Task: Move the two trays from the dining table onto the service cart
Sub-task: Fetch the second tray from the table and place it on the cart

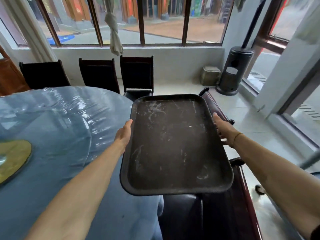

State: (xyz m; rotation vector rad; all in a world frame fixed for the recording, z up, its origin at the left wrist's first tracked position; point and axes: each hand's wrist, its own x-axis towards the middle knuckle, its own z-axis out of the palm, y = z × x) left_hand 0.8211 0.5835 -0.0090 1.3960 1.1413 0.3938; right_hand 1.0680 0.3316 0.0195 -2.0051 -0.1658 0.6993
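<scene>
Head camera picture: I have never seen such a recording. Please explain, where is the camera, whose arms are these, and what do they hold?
There is one picture only, taken by a wide-angle camera worn on a person's head, looking forward and down. The two bare arms belong to that person; no machine is present. The left hand and the right hand grip the long edges of a dark, scratched, empty tray, held in the air. To the left is the dining table, covered with blue cloth under clear plastic, with a golden disc on it. Below the tray stands dark reddish furniture, perhaps the service cart. A second tray is not visible.
</scene>
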